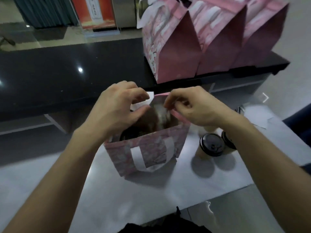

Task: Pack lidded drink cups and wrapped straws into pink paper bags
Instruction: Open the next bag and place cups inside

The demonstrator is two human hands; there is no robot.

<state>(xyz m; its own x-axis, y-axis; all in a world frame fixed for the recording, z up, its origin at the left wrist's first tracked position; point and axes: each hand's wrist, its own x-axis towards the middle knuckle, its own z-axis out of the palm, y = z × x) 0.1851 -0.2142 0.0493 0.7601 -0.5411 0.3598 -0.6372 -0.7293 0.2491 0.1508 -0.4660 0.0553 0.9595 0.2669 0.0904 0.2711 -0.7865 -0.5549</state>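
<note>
The pink bag (148, 153) is held at its far top edge by both hands: left hand (117, 106) and right hand (190, 110) are pinched shut on it, likely so its mouth can be closed. Two lidded cups (212, 145) are left waiting just under the right hand.

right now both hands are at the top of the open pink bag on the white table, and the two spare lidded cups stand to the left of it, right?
Not quite. Both hands, left and right, are at the top of the open pink bag on the white table, but the head view shows the two lidded cups standing to the right of the bag, not the left.
</note>
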